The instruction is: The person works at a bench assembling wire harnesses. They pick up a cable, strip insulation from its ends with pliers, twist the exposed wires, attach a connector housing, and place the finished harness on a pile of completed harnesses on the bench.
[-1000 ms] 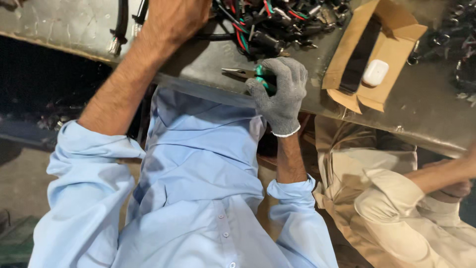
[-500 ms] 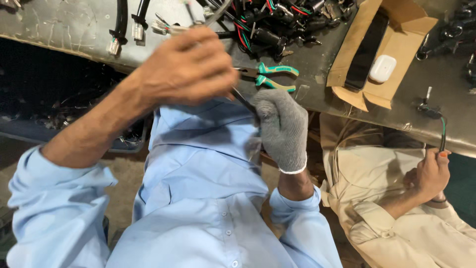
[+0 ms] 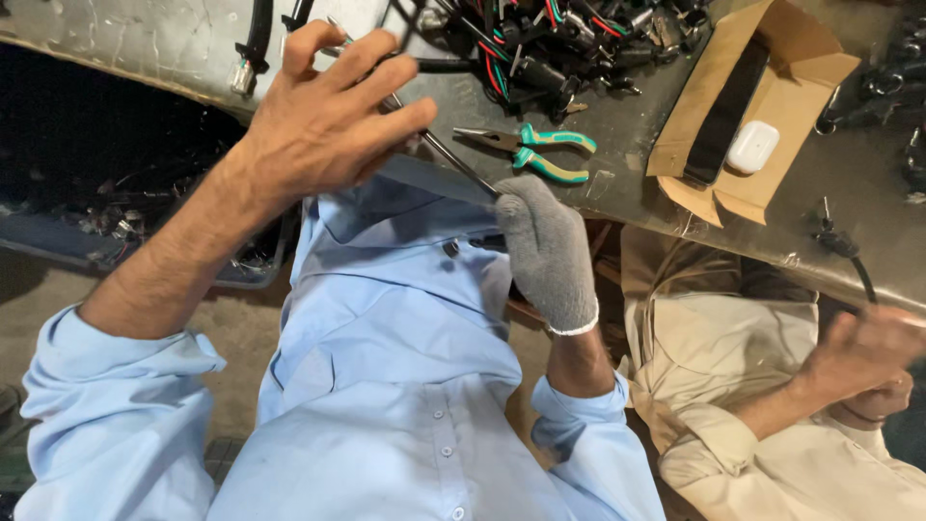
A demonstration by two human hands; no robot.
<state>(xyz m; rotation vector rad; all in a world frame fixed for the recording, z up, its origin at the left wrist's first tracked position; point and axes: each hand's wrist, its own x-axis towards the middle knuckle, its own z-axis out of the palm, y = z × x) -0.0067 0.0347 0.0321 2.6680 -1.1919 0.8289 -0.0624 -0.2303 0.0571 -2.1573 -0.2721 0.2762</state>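
Black and thin, a cable [image 3: 453,162] ran taut between the person's two hands, just above the near edge of a grey metal workbench [image 3: 145,43]. The bare left hand [image 3: 323,121] was lifted over the bench with its fingers curled loosely round the far end of the cable, only part closed. The right hand [image 3: 545,251], in a grey knitted glove, was closed in a fist round the near end, low against the light blue shirt [image 3: 386,367]. A second before, the gloved hand had lain on the bench over the green-handled pliers [image 3: 531,152] while the bare hand reached to the far side; half a second later both hands had drawn in toward the chest. Now the pliers lay free on the bench, just right of the cable, touched by neither hand, so the work seemed to have passed from the tool to handling the cable by hand. Farther off lay a tangle of black, red and green wires with connectors [image 3: 550,39]. To the right stood an open cardboard box [image 3: 810,72] holding a dark flat slab and a small white case [image 3: 752,147]. At the near right, a co-worker's hand [image 3: 863,347], blurred, was over a beige-clothed lap.
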